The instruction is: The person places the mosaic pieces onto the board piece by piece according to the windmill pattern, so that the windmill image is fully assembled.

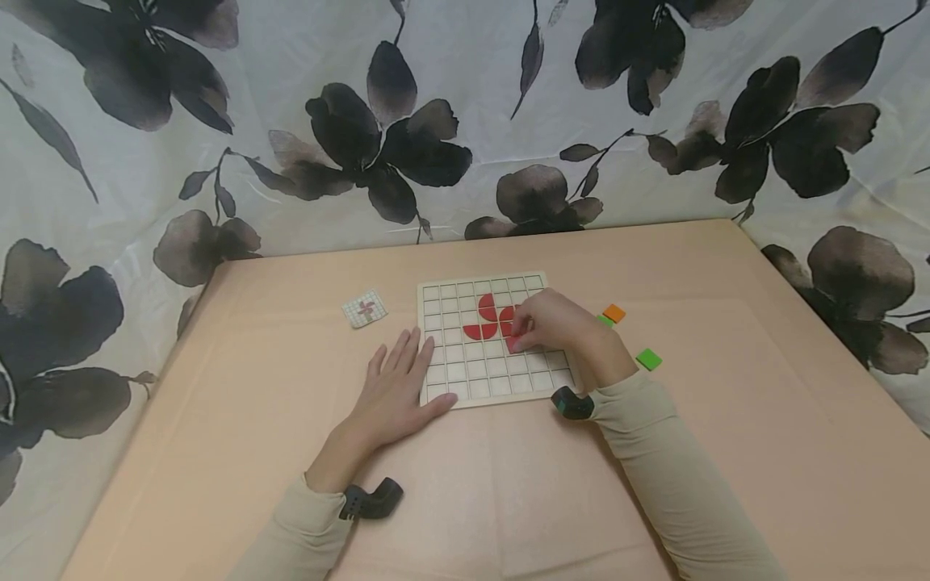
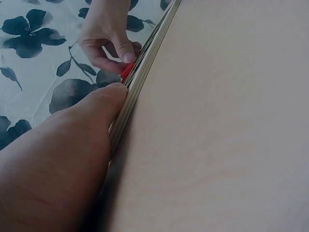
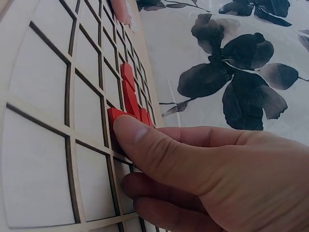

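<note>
A square board [image 1: 479, 389] with a raised grid lies on the table. Several red quarter-round pieces [image 1: 488, 308] sit in cells around its upper middle. My right hand [image 1: 563, 327] pinches a red tile [image 3: 114, 115] between thumb and fingers at the grid, just below those pieces; the fingers hide part of it. Flat and spread, my left hand [image 1: 392, 395] rests at the board's lower left corner. Its fingertips touch the left edge and the thumb [image 2: 113, 94] lies along the near edge.
Left of the board lies a small card [image 1: 365, 309] printed with a grid and a red figure. To the right are an orange tile [image 1: 613, 313], a green tile [image 1: 649, 359] and another green tile [image 1: 605, 320], partly hidden. A floral cloth [image 1: 494, 145] hangs behind the table.
</note>
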### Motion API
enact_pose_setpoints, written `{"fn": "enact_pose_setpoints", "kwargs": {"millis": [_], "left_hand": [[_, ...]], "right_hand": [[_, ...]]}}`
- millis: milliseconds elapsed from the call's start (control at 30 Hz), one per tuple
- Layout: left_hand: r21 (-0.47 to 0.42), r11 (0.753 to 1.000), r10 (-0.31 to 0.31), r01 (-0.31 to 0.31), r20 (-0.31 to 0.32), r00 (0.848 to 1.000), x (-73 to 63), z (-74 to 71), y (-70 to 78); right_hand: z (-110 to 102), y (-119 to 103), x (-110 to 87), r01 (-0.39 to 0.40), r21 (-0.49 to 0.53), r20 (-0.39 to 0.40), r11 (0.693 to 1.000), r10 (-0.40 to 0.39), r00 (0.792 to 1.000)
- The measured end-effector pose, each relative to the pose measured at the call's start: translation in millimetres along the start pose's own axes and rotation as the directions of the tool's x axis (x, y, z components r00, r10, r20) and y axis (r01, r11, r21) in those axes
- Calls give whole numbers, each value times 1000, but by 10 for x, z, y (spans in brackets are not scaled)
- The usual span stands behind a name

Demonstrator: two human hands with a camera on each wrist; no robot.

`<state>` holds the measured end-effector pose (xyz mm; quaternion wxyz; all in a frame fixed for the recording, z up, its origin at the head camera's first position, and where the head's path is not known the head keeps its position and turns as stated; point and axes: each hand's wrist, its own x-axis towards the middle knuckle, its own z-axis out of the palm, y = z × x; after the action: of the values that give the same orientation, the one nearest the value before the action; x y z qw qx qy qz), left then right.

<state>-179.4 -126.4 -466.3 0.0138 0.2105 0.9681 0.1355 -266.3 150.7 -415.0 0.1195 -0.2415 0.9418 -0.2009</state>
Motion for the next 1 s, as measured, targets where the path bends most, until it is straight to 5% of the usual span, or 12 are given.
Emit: {"fn": "enact_pose_setpoints", "kwargs": {"millis": [1000], "left_hand": [[6, 1000, -12, 11, 30, 999, 13, 5, -11]], "right_hand": [[22, -36, -1, -49, -99, -17, 994, 48, 999]]}}
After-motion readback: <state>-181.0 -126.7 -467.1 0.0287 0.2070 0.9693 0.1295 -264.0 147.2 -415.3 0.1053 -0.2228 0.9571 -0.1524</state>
